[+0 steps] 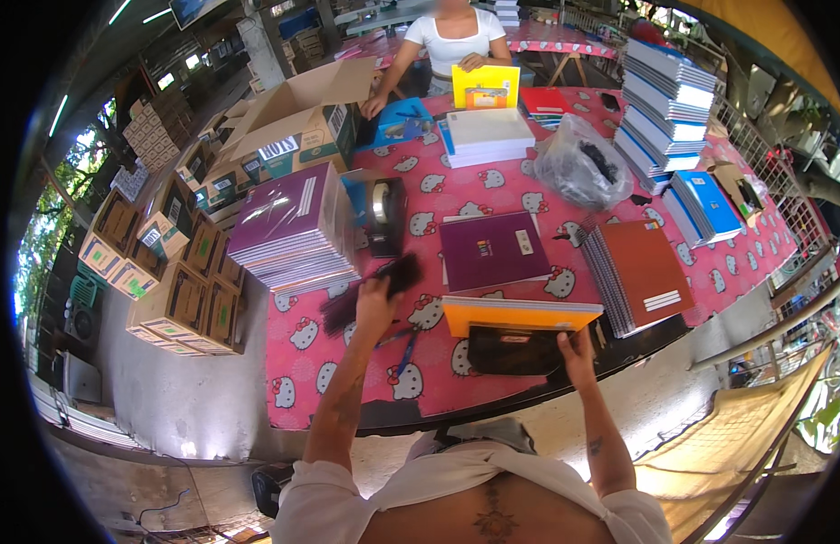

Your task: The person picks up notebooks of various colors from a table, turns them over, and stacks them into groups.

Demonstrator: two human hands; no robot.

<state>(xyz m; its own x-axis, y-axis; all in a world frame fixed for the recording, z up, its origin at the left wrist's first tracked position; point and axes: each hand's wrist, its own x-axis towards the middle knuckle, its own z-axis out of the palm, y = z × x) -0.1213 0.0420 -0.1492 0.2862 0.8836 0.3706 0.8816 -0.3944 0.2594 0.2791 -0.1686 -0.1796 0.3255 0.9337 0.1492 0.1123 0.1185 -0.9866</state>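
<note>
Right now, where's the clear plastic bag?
Head view, right of centre on the pink tablecloth: the clear plastic bag lies between the white paper stack on its left and the tall notebook stack on its right.

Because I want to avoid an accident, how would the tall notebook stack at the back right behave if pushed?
The tall notebook stack might tip or slide apart, being high with uneven layers. Probably heavy too, with so much paper.

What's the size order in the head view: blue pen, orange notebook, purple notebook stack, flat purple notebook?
1. Purple notebook stack
2. Flat purple notebook and orange notebook, unranked: the orange one looks wider but is tilted, showing a shallower strip
3. Blue pen
</note>
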